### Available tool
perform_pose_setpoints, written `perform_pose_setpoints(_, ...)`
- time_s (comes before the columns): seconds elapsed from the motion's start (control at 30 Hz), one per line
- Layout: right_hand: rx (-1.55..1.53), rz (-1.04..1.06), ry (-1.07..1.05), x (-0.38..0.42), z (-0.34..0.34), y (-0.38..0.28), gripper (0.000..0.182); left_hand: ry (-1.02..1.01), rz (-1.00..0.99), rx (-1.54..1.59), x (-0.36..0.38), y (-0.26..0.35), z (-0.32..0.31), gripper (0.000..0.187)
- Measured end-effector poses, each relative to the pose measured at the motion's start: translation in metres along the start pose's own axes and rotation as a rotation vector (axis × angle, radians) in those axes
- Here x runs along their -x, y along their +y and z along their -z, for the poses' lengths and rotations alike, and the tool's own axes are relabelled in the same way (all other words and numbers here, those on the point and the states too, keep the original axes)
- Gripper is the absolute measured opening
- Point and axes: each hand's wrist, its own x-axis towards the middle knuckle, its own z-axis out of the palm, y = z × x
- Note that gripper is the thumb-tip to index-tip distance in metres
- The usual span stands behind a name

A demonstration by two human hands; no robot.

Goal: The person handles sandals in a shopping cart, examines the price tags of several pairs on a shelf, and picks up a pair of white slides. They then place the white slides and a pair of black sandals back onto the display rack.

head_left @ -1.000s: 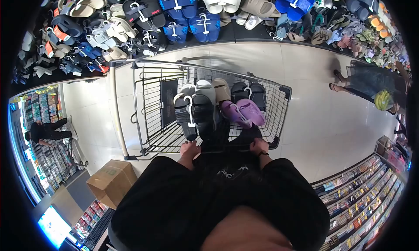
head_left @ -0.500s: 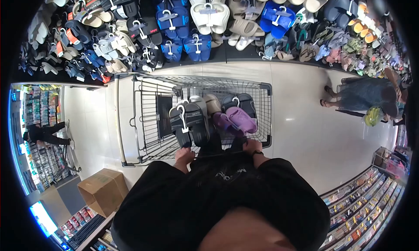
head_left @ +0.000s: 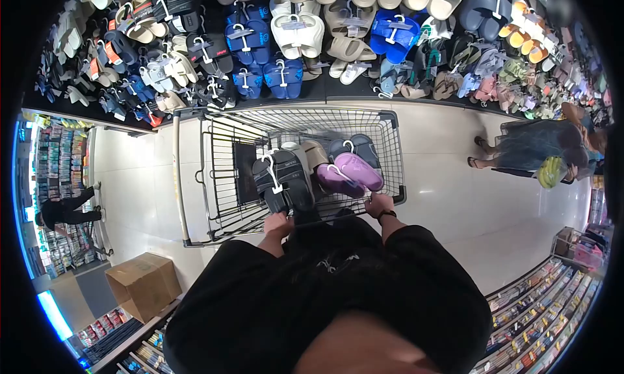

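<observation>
A wire shopping cart (head_left: 224, 208) stands crosswise in front of me. My left hand (head_left: 278, 224) is wrapped round its near side rim, close to a pair of black slide sandals (head_left: 286, 175). Farther right along that rim my right hand (head_left: 379, 205), with a dark band at the wrist, is also closed on the cart. Beside it lie purple slides (head_left: 356, 171) on a white hanger. Dark grey slides (head_left: 365, 149) and beige slides (head_left: 316, 155) are behind them in the basket. A whitish pair is partly hidden by the black ones.
A display of hanging sandals (head_left: 298, 32) runs along the far side. A cardboard box (head_left: 144, 284) stands at lower left, and shelves of small packets (head_left: 546, 309) at lower right. A person (head_left: 533, 143) is at the right; another (head_left: 65, 208) is at the left.
The cart's right end has swung slightly away from me, so the cart is more angled. My right hand has moved up with it. The sandal display has shifted left in view.
</observation>
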Motion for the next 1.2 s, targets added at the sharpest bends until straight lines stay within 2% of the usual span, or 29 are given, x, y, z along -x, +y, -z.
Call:
perform_pose_setpoints(0.23, -0.018, -0.065, 0.014, -0.003, 0.018, 0.009, 0.032, 0.112, -0.002, 0.033, 0.008, 0.021, 0.019, 0.039)
perform_pose_setpoints(0.47, -0.009, -0.013, 0.114, -0.017, 0.035, 0.043, 0.035, 0.181, -0.031, 0.005, 0.000, 0.059, 0.032, 0.037)
perform_pose_setpoints(0.63, -0.027, -0.028, 0.106, -0.006, 0.057, 0.035, 0.036, 0.202, -0.051, 0.012, 0.005, 0.060, 0.049, 0.038)
perform_pose_setpoints(0.77, -0.046, -0.028, 0.102, -0.030, 0.071, 0.070, 0.036, 0.208, -0.050, 0.014, -0.009, 0.099, 0.057, 0.040)
perform_pose_setpoints(0.93, -0.081, -0.056, 0.306, -0.049, 0.063, 0.096, 0.032, 0.210, -0.068, 0.016, -0.023, 0.123, 0.070, 0.040)
perform_pose_setpoints(1.03, -0.088, -0.115, 0.333, -0.054, 0.068, 0.101, 0.030, 0.198, -0.069, 0.020, -0.026, 0.133, 0.085, 0.041)
perform_pose_setpoints(1.2, -0.116, -0.128, 0.157, -0.066, 0.090, 0.113, 0.030, 0.215, -0.107, 0.023, -0.038, 0.146, 0.096, 0.039)
